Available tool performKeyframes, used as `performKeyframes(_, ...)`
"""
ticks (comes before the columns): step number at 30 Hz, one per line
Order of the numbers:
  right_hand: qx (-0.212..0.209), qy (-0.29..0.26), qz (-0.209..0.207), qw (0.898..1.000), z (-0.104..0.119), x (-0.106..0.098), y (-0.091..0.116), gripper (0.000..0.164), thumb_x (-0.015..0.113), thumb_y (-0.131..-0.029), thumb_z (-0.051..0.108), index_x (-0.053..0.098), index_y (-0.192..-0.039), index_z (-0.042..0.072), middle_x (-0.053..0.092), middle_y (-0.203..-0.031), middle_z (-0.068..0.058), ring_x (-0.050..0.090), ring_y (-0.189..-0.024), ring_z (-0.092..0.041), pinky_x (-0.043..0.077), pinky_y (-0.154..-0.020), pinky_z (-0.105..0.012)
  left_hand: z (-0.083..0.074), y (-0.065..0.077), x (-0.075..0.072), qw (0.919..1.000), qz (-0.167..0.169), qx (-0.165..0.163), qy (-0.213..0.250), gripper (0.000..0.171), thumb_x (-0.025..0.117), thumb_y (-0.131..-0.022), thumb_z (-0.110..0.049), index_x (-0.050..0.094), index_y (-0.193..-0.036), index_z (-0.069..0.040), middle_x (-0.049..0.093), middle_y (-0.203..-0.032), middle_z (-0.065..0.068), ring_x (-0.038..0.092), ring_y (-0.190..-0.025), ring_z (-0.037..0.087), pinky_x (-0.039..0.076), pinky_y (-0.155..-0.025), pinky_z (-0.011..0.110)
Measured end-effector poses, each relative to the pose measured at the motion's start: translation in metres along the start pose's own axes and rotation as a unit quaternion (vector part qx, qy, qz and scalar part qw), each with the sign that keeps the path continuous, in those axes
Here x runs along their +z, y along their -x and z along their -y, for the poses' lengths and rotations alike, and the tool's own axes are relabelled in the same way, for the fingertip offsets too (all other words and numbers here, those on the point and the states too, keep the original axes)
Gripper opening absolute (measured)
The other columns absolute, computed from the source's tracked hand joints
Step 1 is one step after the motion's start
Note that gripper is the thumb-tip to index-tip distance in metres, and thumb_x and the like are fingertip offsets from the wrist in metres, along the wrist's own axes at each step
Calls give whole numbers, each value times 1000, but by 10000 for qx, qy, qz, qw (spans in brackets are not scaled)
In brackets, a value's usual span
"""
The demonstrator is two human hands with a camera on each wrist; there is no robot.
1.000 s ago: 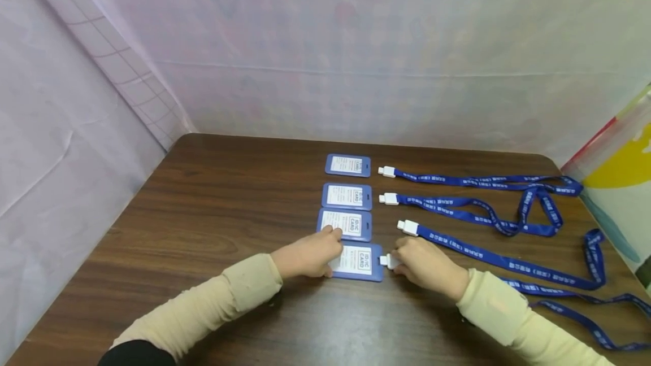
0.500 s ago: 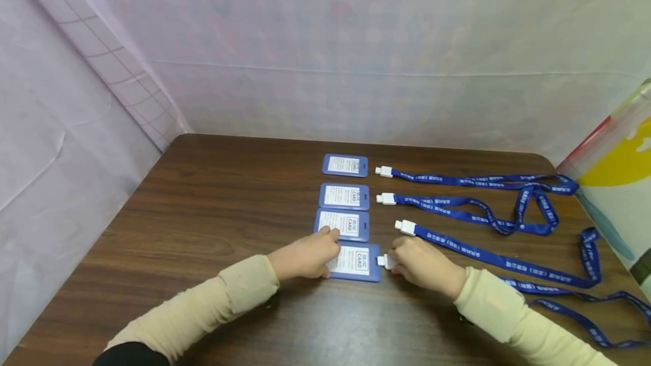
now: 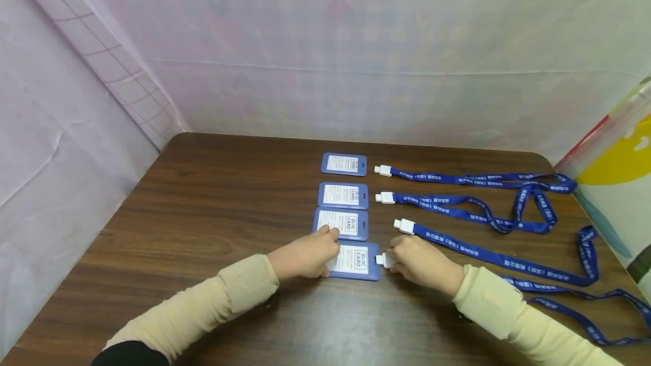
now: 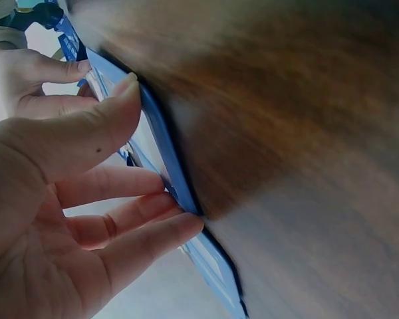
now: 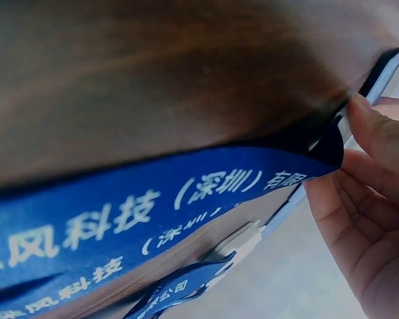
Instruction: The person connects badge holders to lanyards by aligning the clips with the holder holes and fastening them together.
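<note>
My left hand [image 3: 307, 254] grips the nearest blue ID card holder [image 3: 362, 260] at its left end. In the left wrist view, the thumb lies along one long edge of this holder [image 4: 161, 133] and the fingertips along the opposite edge. To its right, my right hand [image 3: 423, 261] pinches the white plastic clip [image 3: 383, 261] of a blue lanyard [image 3: 541, 286]. The clip's tip is right at the holder's slotted end. In the right wrist view, the printed strap [image 5: 153, 206] runs from the pinching fingers toward the left; the fingers mostly hide the clip there.
Beyond the hands lie three more card holders in a column: one [image 3: 350, 225] close by, another [image 3: 343, 195], and the farthest [image 3: 343, 164]. Beside them three lanyards stretch right, with white clips [image 3: 404, 226] facing the holders. A pale cloth [image 3: 356, 61] hangs behind the brown table [image 3: 213, 202].
</note>
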State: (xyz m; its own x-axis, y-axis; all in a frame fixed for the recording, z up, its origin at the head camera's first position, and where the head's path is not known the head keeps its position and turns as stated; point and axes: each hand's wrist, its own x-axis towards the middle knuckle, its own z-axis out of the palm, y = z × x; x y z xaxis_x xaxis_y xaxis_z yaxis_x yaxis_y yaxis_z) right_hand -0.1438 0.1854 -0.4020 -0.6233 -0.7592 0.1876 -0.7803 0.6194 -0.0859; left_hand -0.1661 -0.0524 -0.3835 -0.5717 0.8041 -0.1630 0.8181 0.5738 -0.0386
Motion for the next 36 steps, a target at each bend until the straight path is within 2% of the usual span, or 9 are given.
performKeyframes(25, 34, 90, 3, 10000, 3, 0, -3, 19, 74, -64, 3, 56, -62, 9, 47, -61, 3, 48, -54, -12, 44, -51, -24, 0, -2, 0, 10000, 29, -32, -2, 27, 81, -64, -28, 67, -77, -9, 50, -87, 5, 43, -77, 17, 43, -71, 26)
performKeyframes(36, 131, 48, 1, 9999, 5, 1, -5, 20, 73, -65, 3, 55, -61, 10, 48, -61, 2, 49, -54, -12, 44, -50, -24, -3, -4, -2, 9998, 160, -114, -20, 25, 81, -64, -28, 68, -76, -10, 54, -95, 9, 45, -79, 18, 45, -72, 26)
